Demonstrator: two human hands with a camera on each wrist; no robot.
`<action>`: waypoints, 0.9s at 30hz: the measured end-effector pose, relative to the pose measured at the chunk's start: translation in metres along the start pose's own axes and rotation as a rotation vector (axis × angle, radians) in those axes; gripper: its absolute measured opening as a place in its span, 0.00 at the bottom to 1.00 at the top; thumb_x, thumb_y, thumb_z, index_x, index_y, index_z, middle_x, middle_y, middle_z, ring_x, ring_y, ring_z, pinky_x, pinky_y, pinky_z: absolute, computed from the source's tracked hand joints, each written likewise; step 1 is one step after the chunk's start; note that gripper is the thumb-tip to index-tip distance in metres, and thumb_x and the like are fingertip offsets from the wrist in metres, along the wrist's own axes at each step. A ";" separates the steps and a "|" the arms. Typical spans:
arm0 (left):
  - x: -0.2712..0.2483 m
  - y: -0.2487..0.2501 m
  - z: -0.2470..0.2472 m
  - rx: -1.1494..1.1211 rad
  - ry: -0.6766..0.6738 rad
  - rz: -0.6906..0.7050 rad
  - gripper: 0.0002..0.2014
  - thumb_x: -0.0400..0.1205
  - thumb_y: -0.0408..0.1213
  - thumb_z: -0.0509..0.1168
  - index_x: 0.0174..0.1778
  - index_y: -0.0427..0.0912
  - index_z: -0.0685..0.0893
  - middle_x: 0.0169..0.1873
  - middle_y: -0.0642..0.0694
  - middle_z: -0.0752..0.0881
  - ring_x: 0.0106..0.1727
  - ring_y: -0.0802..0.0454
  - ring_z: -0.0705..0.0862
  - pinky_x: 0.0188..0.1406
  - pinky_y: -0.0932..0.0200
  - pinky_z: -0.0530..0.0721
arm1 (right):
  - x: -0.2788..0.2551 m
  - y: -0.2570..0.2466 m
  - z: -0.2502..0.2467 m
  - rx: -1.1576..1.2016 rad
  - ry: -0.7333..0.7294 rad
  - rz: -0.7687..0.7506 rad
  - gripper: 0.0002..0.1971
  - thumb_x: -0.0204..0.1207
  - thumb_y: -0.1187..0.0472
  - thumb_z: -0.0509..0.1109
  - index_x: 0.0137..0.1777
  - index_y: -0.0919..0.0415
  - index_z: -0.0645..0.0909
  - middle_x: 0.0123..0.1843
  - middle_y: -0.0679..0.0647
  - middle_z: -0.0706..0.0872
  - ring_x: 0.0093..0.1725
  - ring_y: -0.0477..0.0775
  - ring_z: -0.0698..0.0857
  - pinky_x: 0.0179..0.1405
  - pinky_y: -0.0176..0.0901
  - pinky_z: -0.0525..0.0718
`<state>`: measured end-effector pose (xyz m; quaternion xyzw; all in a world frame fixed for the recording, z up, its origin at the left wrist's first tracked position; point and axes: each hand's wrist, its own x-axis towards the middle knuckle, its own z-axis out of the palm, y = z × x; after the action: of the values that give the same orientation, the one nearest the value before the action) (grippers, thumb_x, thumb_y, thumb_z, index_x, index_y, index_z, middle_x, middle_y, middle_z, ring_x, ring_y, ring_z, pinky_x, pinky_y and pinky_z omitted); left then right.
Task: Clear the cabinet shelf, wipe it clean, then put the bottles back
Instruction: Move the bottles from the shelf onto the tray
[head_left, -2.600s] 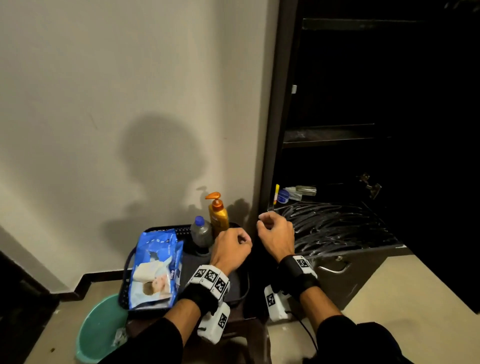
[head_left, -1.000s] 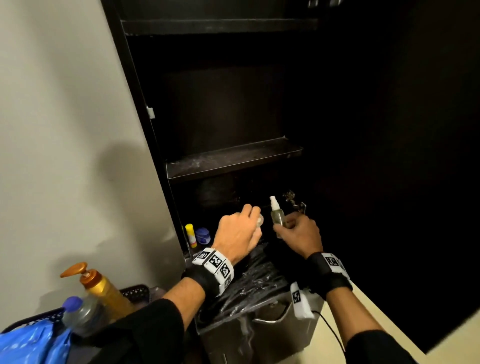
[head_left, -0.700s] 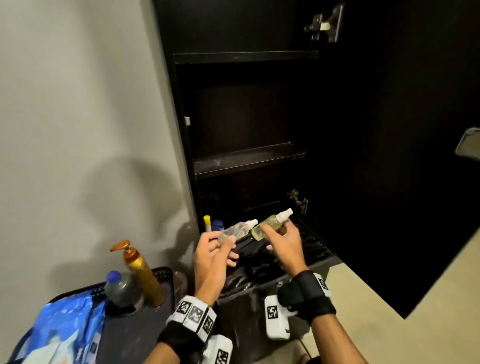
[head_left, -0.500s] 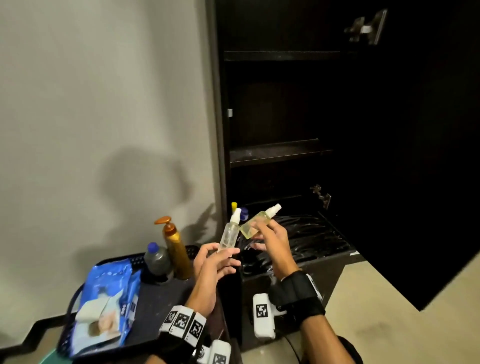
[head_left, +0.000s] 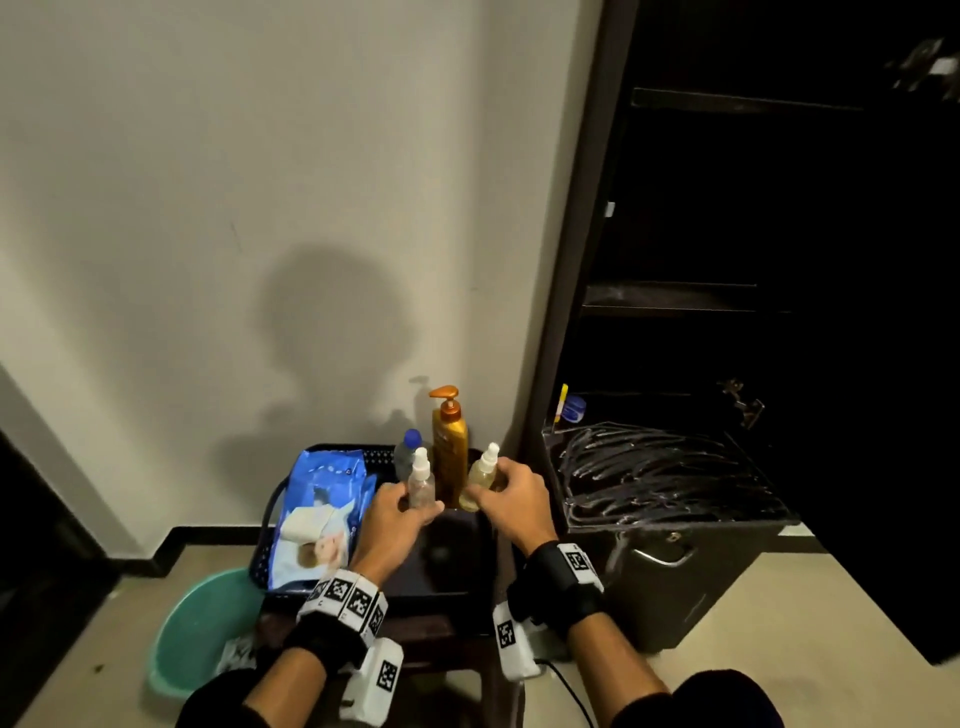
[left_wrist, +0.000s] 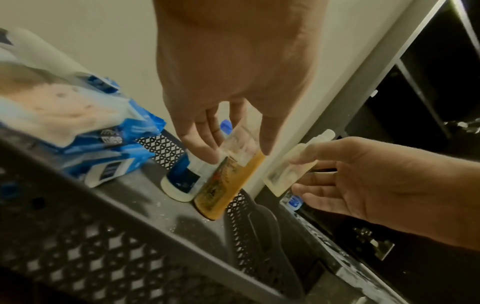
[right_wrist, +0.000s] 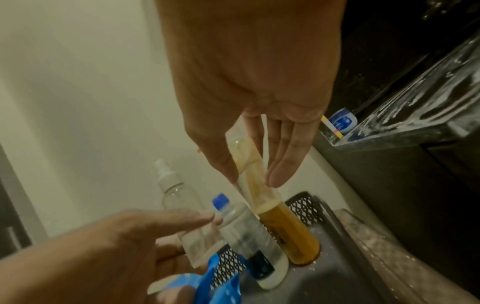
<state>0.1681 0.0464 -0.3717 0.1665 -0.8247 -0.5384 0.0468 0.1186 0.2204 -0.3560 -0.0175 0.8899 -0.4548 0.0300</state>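
Left grip (head_left: 397, 512): thumb and fingers pinch clear spray bottle (head_left: 420, 486), slim transparent plastic, white nozzle, upright over tray (head_left: 441, 571). Right grip (head_left: 511, 499): fingers pinch yellowish spray bottle (head_left: 480, 480), same shape, tilted slightly, just beside. Both hands palm-down, wrists banded. Behind: amber pump bottle (head_left: 449, 447), blue-capped bottle (head_left: 408, 452) standing in black mesh-walled tray; blue wipes pack (head_left: 322, 514) at left.

Dim, warm indoor light came from behind the person, a soft head-shaped shadow lay on the pale wall (head_left: 208, 182), the cabinet (head_left: 753, 234) interior stayed nearly black, wrist views were motion-blurred and soft, glare streaked the black plastic (right_wrist: 428, 98), straight lines bowed toward frame edges.
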 end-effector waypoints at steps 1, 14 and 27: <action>0.005 -0.006 -0.003 0.081 0.024 0.002 0.14 0.75 0.47 0.77 0.54 0.49 0.86 0.50 0.49 0.82 0.51 0.50 0.82 0.49 0.56 0.75 | 0.001 0.000 0.007 -0.046 -0.019 0.022 0.16 0.68 0.46 0.79 0.55 0.50 0.90 0.50 0.48 0.94 0.53 0.53 0.91 0.56 0.51 0.89; 0.060 -0.041 0.032 0.447 0.024 0.014 0.17 0.69 0.52 0.68 0.41 0.42 0.90 0.41 0.40 0.89 0.45 0.38 0.88 0.39 0.51 0.86 | 0.026 0.010 0.070 -0.280 -0.068 0.100 0.14 0.75 0.54 0.73 0.55 0.62 0.89 0.56 0.63 0.92 0.58 0.69 0.91 0.57 0.55 0.90; 0.052 -0.055 0.025 0.409 0.032 -0.050 0.17 0.77 0.52 0.67 0.37 0.40 0.86 0.39 0.39 0.90 0.45 0.36 0.88 0.42 0.48 0.85 | 0.019 0.026 0.071 -0.253 -0.085 0.086 0.18 0.76 0.56 0.76 0.65 0.56 0.87 0.61 0.58 0.92 0.64 0.63 0.90 0.65 0.52 0.88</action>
<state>0.1251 0.0318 -0.4370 0.2013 -0.9117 -0.3579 0.0119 0.1042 0.1772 -0.4194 -0.0025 0.9380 -0.3361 0.0846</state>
